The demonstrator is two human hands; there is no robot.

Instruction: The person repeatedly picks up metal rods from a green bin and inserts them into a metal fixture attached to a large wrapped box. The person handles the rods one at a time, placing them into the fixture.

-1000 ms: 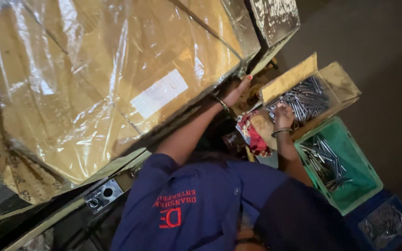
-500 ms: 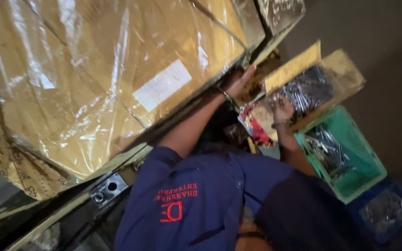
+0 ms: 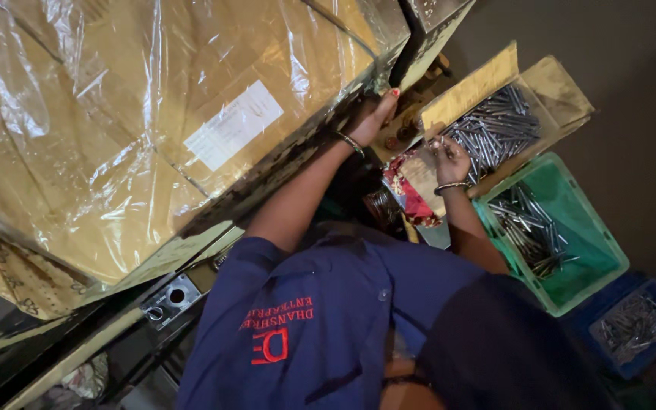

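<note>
Dim floor and a big plastic-wrapped carton (image 3: 153, 114) frame the spot where I'm bent over.

My right hand (image 3: 449, 156) rests on the near-left end of the pins (image 3: 491, 129) in the open cardboard box (image 3: 556, 80). Its fingers are curled down onto them, but I cannot tell whether a pin is actually pinched.

My left hand (image 3: 377, 114) lies flat and mostly open against the dark edge under the carton. It holds nothing and seems only to brace me.

I judge this to be the picking stage: fingers sorting at the heap, nothing lifted clear. A clean pick calls for a pinch across one pin's shaft, then raising it along the others so they aren't dragged.

The pins lie roughly parallel, with their long axis running from near-left to far-right along the box. I can't tell which end is the tip.

A red packet (image 3: 411, 197) sits just near of the box. To the right is a green crate (image 3: 601, 250) of more pins, and nearer still a blue crate (image 3: 647, 349).
</note>
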